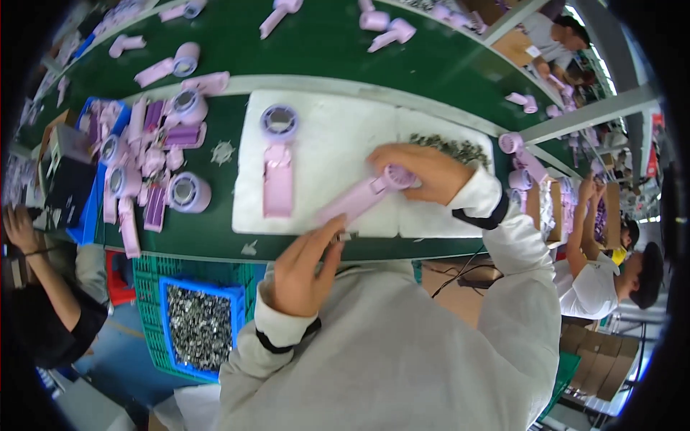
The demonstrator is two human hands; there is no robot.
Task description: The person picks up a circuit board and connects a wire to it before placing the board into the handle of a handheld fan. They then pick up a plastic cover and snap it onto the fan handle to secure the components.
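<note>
A pink handheld fan [353, 200] slants over the white foam board, its round head up and to the right. My right hand [425, 171] is closed around the head end, with the palm hiding part of it. At the lower end of the handle, my left hand [305, 269] pinches with its fingertips. A small silvery piece [348, 235] shows beside those fingertips, too small to name. To the left on the board lie a separate round fan head [279, 123] and, just below it, an open pink handle shell [278, 182].
A heap of small metal parts [451, 147] sits at the board's right. Pink fan pieces [152, 159] crowd the left of the bench beside a blue bin [88, 208]. Below, a blue crate [236, 316] holds metal pieces. More fans lie on the green belt [316, 47]. People work on both sides.
</note>
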